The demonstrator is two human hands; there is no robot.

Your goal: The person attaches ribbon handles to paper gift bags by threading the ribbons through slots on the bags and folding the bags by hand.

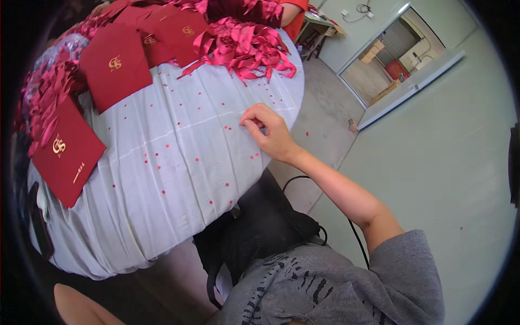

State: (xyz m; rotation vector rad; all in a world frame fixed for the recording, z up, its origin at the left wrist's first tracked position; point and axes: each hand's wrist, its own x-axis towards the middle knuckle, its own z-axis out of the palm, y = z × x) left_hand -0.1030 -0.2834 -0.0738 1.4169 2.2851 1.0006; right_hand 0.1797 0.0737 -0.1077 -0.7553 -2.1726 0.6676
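My right hand (266,132) is over the right edge of the round table, its fingers curled in and the thumb near the index finger. If anything is between the fingertips, it is too small or hidden to make out. Small round red dots (227,128) lie scattered on the pale table cover (184,189) around the hand. Beyond it is a heap of shiny pink-red ribbons (246,49). Dark red flat pieces with gold print (116,65) lie at the far left, and a similar dark red piece (69,151) is at the near left. My left hand is out of view.
A black bag (260,222) with straps sits between my body and the table. Clear plastic wrap (59,51) lies among ribbons at the far left. Another person's red sleeve (292,16) shows across the table. An open doorway (390,59) is at the far right.
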